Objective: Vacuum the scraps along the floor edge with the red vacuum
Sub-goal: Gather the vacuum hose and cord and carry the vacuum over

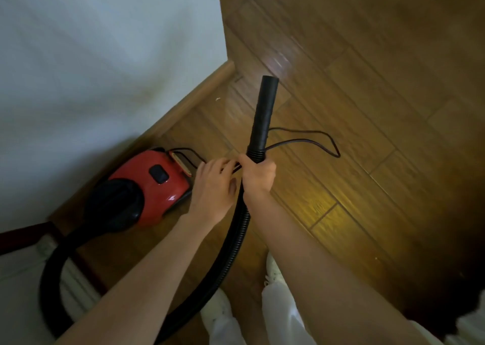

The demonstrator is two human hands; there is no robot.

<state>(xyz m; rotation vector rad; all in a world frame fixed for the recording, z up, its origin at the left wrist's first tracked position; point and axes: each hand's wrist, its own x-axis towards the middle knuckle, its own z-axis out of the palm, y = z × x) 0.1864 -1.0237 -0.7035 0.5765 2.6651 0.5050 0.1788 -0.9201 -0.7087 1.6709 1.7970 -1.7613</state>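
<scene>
The red vacuum (pixel 151 184) with a black front sits on the wooden floor against the skirting board. Its black ribbed hose (pixel 236 237) loops from the left up to my right hand (pixel 258 178), which grips it just below the rigid black nozzle tube (pixel 263 113); the tube points up and away. My left hand (pixel 214 187) is beside the right, fingers closed around the thin dark power cord (pixel 309 141), which loops over the floor to the right. A small white scrap (pixel 217 99) lies by the skirting board.
A white wall (pixel 105 55) with a wooden skirting board (pixel 199 90) runs diagonally at left, ending at a corner. Wooden floor (pixel 367 108) spreads to the right. My white shoes (pixel 273 271) and pale trousers are at the bottom. A white-and-dark-red piece stands at bottom left.
</scene>
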